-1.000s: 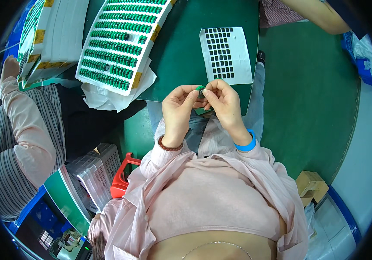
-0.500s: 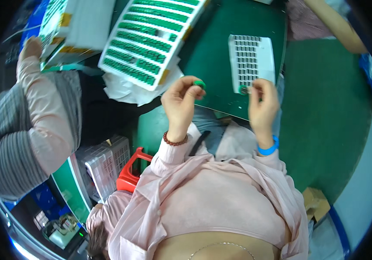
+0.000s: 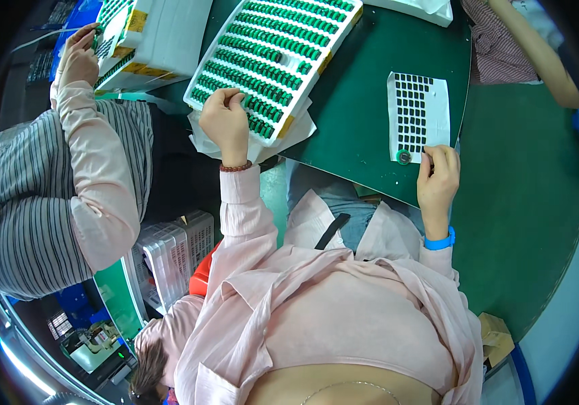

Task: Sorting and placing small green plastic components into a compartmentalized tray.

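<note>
My left hand [image 3: 225,125] is over the near left part of a white tray [image 3: 277,137] holding rows of small green round parts [image 3: 262,104]. Its thumb and fingertips are pinched together at these parts; whether one is between them is hidden. My right hand [image 3: 439,177] is closed in a pinch at the near edge of a white sheet [image 3: 439,111] with rows of black square pieces [image 3: 411,101]. What its fingertips hold is too small to make out. Just left of them, a green round part with a dark centre [image 3: 403,156] lies on the sheet's near corner.
The green tabletop [image 3: 360,88] lies between tray and sheet. Crumpled white paper [image 3: 299,131] sits under the tray. To the left a co-worker's hand [image 3: 79,61] is at stacked white trays [image 3: 171,40]. Another person's arm [image 3: 539,50] is at far right.
My left hand has moved left and away from me, from above the table edge to the tray; the green part it held is no longer distinguishable. My right hand has shifted slightly right and nearer.
</note>
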`<action>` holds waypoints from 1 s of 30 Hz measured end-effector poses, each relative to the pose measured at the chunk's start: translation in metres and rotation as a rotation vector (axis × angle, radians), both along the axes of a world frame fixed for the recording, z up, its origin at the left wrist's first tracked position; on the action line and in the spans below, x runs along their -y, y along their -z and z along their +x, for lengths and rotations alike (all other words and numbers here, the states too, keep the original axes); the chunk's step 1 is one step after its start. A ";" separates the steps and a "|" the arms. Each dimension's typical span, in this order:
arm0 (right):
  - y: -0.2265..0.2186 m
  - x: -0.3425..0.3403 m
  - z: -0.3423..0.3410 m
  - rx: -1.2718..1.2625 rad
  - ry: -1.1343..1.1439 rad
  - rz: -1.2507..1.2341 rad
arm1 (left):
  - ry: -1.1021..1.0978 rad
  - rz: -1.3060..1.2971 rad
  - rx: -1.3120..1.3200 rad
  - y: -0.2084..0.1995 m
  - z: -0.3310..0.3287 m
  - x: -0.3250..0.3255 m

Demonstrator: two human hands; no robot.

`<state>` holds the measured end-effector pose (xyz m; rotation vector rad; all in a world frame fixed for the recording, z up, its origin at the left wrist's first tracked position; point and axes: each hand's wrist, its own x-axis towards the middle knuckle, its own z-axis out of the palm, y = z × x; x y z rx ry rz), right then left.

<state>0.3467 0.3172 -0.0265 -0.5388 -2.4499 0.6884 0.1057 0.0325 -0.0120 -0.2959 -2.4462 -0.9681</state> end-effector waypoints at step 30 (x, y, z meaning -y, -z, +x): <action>-0.003 -0.005 0.004 -0.015 0.009 0.079 | 0.041 -0.308 -0.038 0.001 0.000 0.021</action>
